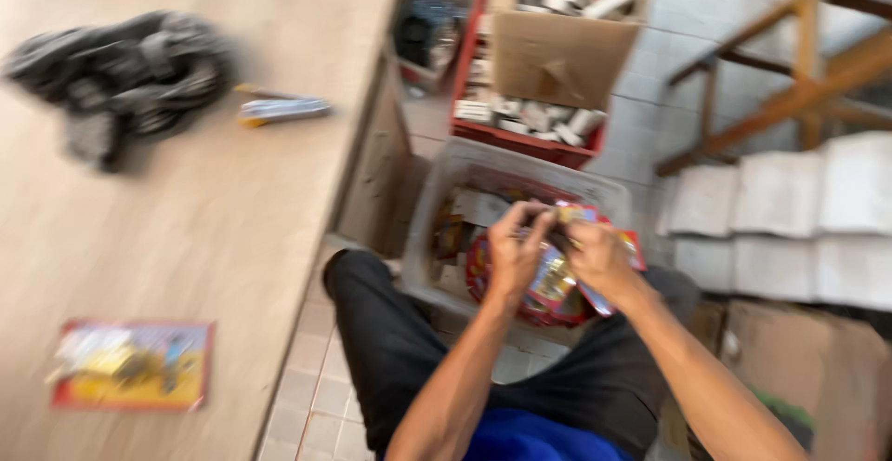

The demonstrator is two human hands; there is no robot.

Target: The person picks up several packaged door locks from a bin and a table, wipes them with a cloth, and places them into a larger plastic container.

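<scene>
Bright, even daylight, with soft shadows only. Motion blur smears the whole view: the black heap (125, 75) at the table's (232, 229) far left edge is streaked, and both hands (557, 252) are soft. The white blocks (790, 210) at right glare pale.

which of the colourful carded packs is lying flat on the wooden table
The red-edged pack at the near left of the table, untouched. The others are held in both hands over the grey bin, off the table.
</scene>
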